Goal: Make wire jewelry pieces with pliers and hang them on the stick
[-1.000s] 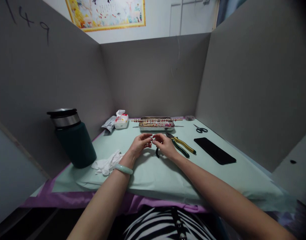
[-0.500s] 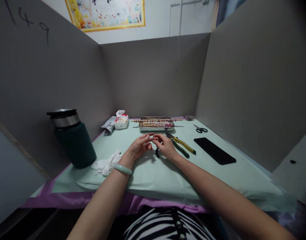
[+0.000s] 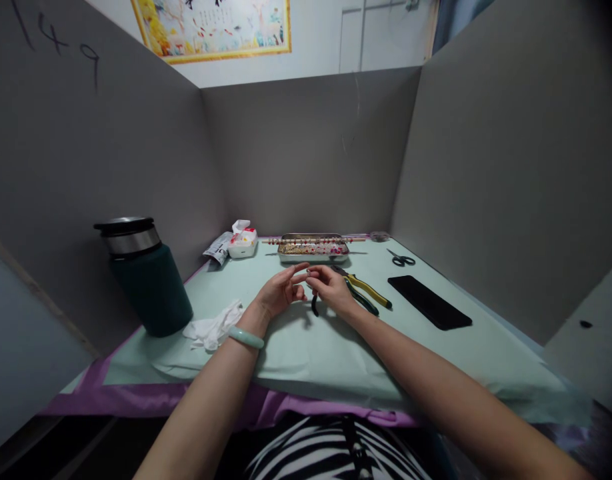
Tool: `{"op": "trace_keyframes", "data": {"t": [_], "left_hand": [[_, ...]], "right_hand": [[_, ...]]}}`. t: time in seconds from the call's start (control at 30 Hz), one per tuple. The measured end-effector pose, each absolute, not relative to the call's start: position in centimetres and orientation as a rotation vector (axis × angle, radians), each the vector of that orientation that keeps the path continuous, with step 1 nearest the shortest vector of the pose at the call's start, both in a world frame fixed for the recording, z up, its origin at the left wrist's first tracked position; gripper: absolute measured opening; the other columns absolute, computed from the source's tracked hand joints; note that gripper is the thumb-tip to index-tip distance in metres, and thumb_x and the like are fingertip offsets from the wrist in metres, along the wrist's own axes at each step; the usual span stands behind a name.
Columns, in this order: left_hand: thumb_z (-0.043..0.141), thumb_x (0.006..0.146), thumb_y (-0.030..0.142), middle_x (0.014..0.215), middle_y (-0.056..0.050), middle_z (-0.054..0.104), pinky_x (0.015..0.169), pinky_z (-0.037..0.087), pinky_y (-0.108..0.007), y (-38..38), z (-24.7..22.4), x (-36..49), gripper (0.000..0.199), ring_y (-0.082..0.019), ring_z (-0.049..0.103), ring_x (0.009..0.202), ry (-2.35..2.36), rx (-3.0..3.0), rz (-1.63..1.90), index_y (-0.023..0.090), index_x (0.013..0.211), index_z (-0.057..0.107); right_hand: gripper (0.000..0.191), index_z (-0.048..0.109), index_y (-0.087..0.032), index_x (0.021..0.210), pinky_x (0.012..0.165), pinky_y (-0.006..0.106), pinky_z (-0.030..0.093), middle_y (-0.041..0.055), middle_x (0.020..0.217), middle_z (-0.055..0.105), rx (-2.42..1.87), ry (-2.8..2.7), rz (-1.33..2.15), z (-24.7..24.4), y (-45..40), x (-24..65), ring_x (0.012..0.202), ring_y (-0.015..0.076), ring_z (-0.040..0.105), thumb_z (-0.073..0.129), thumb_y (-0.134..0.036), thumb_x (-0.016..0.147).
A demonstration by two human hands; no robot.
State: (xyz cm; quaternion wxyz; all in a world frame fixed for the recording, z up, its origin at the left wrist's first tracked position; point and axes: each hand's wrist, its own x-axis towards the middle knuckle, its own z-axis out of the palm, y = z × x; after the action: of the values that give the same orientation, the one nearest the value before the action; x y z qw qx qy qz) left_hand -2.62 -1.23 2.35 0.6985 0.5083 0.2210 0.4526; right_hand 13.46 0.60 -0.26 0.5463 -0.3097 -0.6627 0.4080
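In the middle of the table, the fingertips of my two hands meet. My left hand [image 3: 281, 292] has a pale green bangle [image 3: 246, 337] at its wrist; some fingers are stretched forward and others curled in. Thumb and fingers of my right hand [image 3: 333, 288] are pinched together against the left fingertips. Whatever tiny piece is between them is too small to make out. Below the right hand a black curved handle [image 3: 315, 305] sticks out, the rest hidden. Just right of that hand lie pliers [image 3: 369, 290] with yellow and green handles, their jaws partly covered.
Behind my hands stands a metal tray [image 3: 313, 258] of small beads, with a beaded stick [image 3: 353, 239] across it. Scissors [image 3: 403, 259] and a black phone-like slab [image 3: 429, 301] lie right. Left are a bottle [image 3: 149, 283], crumpled tissue [image 3: 213, 327] and a tissue pack [image 3: 243, 243]. Grey partitions [image 3: 311, 160] enclose the table.
My right fingers have shifted slightly at the left fingertips. A small red piece that showed between them is now mostly hidden. The things on the table have stayed put.
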Motion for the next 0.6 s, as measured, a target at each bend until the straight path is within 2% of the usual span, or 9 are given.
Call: {"op": "trace_keyframes", "data": {"t": [0.13,0.3,0.47,0.6], "left_hand": [[0.054,0.082,0.044,0.108,-0.01,0.064,0.058,0.046,-0.026,-1.02,2.25,-2.81,0.044,-0.007,0.053,0.051,0.512,1.131,1.038,0.019,0.119,0.056],[0.055,0.081,0.047,0.102,-0.009,0.065,0.057,0.047,-0.027,-1.36,2.34,-2.7,0.048,-0.01,0.056,0.054,0.54,1.18,1.014,0.019,0.12,0.055],[0.056,0.08,0.048,0.095,-0.008,0.067,0.058,0.047,-0.027,-1.92,2.52,-2.28,0.05,-0.011,0.057,0.054,0.526,1.232,0.955,0.019,0.121,0.055],[0.05,0.082,0.051,0.106,-0.012,0.065,0.057,0.046,-0.028,-1.97,2.72,-2.22,0.051,-0.011,0.057,0.053,0.493,1.19,0.953,0.019,0.122,0.055]], "right_hand": [[0.031,0.056,-0.016,0.09,0.044,0.02,0.037,-0.001,0.069,0.057,-0.757,-1.506,1.041,0.09,0.41,13.48,0.05,0.0082,0.048,0.057,-0.044,0.075],[0.034,0.056,-0.017,0.082,0.046,0.022,0.039,-0.0029,0.065,0.055,-0.768,-1.554,0.967,0.13,0.13,13.59,0.048,0.0084,0.047,0.062,-0.048,0.071],[0.028,0.057,-0.018,0.079,0.047,0.023,0.039,-0.0029,0.061,0.056,-0.786,-1.679,0.883,0.02,-0.23,13.51,0.047,0.0098,0.048,0.06,-0.046,0.074],[0.031,0.057,-0.018,0.092,0.05,0.023,0.043,-0.0004,0.072,0.061,-0.752,-1.641,0.947,-0.01,-0.11,13.29,0.053,0.0107,0.052,0.063,-0.041,0.072]]}}
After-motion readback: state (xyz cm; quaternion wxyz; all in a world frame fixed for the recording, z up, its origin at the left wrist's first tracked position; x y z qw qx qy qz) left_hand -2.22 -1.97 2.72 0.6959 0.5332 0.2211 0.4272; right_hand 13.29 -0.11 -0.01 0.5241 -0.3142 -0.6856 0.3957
